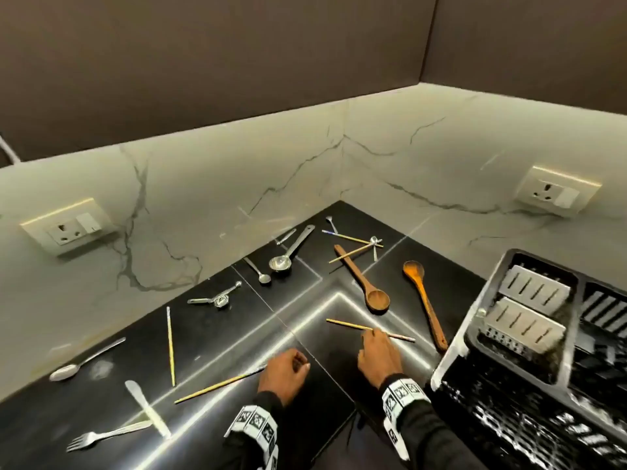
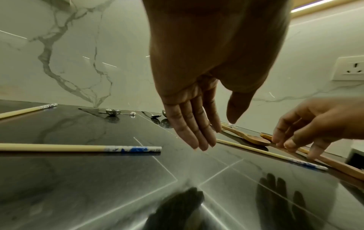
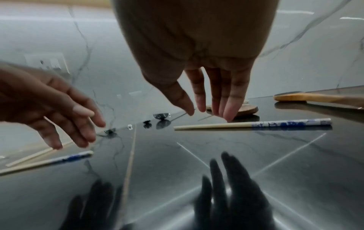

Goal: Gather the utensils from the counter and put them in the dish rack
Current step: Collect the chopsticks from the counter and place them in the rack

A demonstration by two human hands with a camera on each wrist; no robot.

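Several utensils lie scattered on the black counter (image 1: 217, 337). My left hand (image 1: 298, 362) hovers with straight fingers, holding nothing, just right of a blue-ended chopstick (image 1: 220, 385) (image 2: 78, 147). My right hand (image 1: 368, 337) (image 3: 206, 116) is open too, its fingertips (image 3: 228, 115) just above another chopstick (image 1: 339, 323) (image 3: 252, 125). Behind that lie two wooden spoons (image 1: 363, 279) (image 1: 425, 300). The black dish rack (image 1: 451, 364) with its steel cutlery holders (image 1: 526, 320) stands at the right.
A steel ladle (image 1: 288, 256), teaspoon (image 1: 259, 271), squeezer (image 1: 217, 298) and crossed chopsticks (image 1: 353, 245) lie toward the back corner. At the left are a chopstick (image 1: 170, 344), spoon (image 1: 84, 361), knife (image 1: 146, 408) and fork (image 1: 101, 435). Marble walls carry sockets (image 1: 68, 228).
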